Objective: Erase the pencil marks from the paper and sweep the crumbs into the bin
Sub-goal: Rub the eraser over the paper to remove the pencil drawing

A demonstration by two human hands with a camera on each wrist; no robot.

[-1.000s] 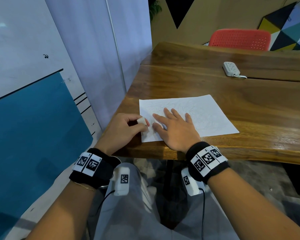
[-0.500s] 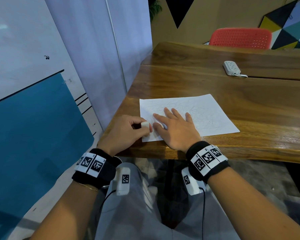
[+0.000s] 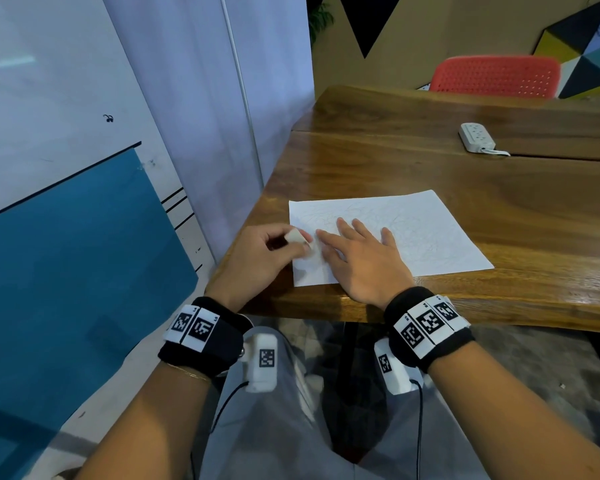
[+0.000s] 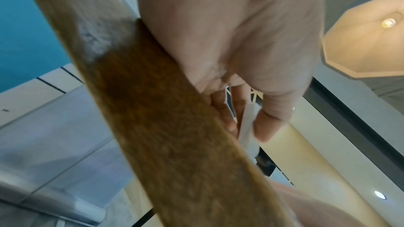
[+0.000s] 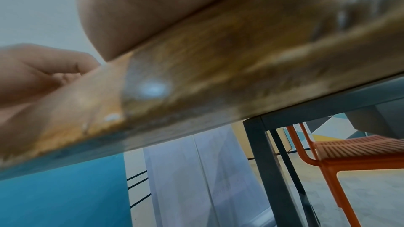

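Note:
A white sheet of paper (image 3: 413, 233) with faint pencil scribbles lies on the wooden table (image 3: 499, 202) near its front left corner. My left hand (image 3: 267, 258) pinches a small white eraser (image 3: 297, 236) and holds it on the sheet's left edge. In the left wrist view the eraser (image 4: 248, 127) sits between thumb and fingers. My right hand (image 3: 364, 261) lies flat on the paper with fingers spread, pressing it down just right of the eraser. No bin and no crumbs can be made out.
A white power strip (image 3: 477, 137) lies on the far part of the table. A red chair (image 3: 496, 76) stands behind it; its seat (image 5: 358, 149) shows under the table beside a dark table leg (image 5: 268, 170). A wall panel (image 3: 84, 237) runs close on the left.
My left hand has slid the eraser forward and right along the sheet's left edge, blurred by motion. The right hand stays flat on the paper.

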